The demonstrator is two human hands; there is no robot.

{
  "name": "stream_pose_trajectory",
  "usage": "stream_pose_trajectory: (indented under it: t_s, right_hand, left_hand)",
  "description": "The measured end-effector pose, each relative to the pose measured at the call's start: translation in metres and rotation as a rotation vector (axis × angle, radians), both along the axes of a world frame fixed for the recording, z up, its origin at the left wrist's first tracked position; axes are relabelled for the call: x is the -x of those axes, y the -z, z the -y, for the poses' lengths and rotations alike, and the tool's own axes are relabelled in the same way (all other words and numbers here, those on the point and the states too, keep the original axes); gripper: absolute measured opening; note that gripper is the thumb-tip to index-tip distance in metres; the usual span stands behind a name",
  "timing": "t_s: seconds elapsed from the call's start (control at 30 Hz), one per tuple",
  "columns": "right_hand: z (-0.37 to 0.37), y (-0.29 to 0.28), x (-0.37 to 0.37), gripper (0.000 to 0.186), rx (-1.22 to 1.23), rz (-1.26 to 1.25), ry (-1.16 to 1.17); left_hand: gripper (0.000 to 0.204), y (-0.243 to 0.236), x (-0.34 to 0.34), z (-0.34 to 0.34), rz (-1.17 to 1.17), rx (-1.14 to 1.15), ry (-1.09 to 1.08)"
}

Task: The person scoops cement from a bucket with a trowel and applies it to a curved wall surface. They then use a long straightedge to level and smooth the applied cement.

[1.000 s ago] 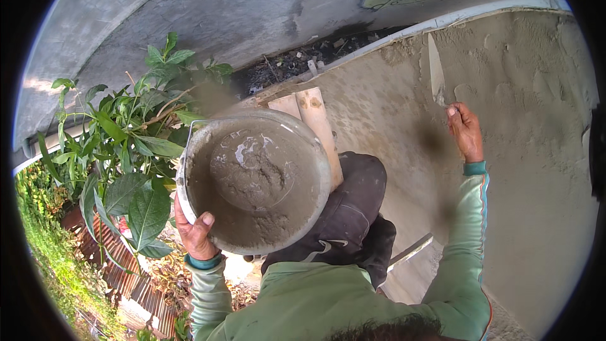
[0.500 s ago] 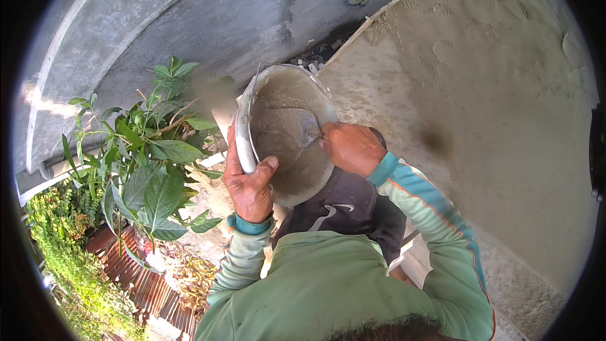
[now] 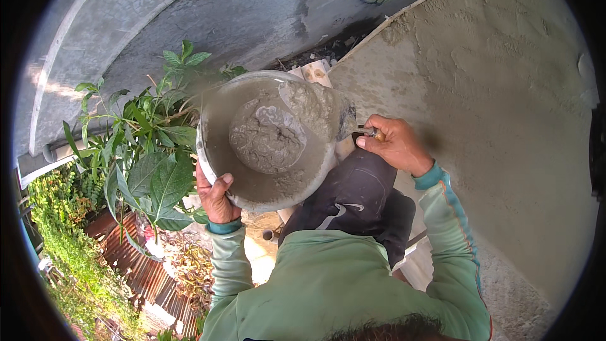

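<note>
My left hand (image 3: 218,199) grips the near-left rim of a grey bucket (image 3: 218,110), thumb over the edge. Wet grey mortar (image 3: 265,142) lies in its bottom, and more is smeared on the inner wall. In my right hand (image 3: 401,145) is a trowel (image 3: 346,121), its handle closed in my fingers, to the right of the bucket. A heap of mortar (image 3: 309,107) covers most of the trowel's blade, which extends over the bucket's right rim. The mortar hides the blade's outline.
A leafy plant (image 3: 148,164) grows close to the bucket's left side. A grey wall (image 3: 252,19) rises beyond. On the right spreads a broad surface of wet mortar (image 3: 505,101), bordered by a thin strip (image 3: 404,12). Rusty corrugated sheets (image 3: 126,256) lie at lower left.
The trowel has come up from inside the bucket, now loaded with mortar, as my right hand moved right. My left hand and the bucket have shifted left, with the bucket's opening facing up more.
</note>
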State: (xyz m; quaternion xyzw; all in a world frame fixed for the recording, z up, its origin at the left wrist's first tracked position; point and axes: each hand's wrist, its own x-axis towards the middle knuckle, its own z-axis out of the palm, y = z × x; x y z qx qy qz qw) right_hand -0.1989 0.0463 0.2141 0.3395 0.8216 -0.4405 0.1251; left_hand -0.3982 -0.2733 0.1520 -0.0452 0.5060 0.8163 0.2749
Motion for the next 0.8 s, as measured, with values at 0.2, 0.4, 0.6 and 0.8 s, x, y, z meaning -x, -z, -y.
stream_pose_trajectory:
  t_s: [0.2,0.4,0.6,0.8]
  right_hand:
    - [-0.099,0.071,-0.077,0.037,-0.184,0.152,0.271]
    - [-0.129,0.16,-0.051,0.044,-0.508,0.517,0.268]
    - [-0.153,0.207,-0.013,0.032,0.408,0.258,0.234]
    - [-0.259,0.228,-0.001,0.02,0.415,0.385,0.403]
  left_hand:
    - [0.08,0.009,-0.012,0.001,-0.037,0.175,-0.078]
    - [0.084,0.016,-0.014,0.012,-0.089,0.269,-0.079]
    - [0.092,0.019,-0.02,0.024,-0.051,0.291,-0.1]
    - [0.101,0.026,-0.024,0.03,-0.028,0.333,-0.083]
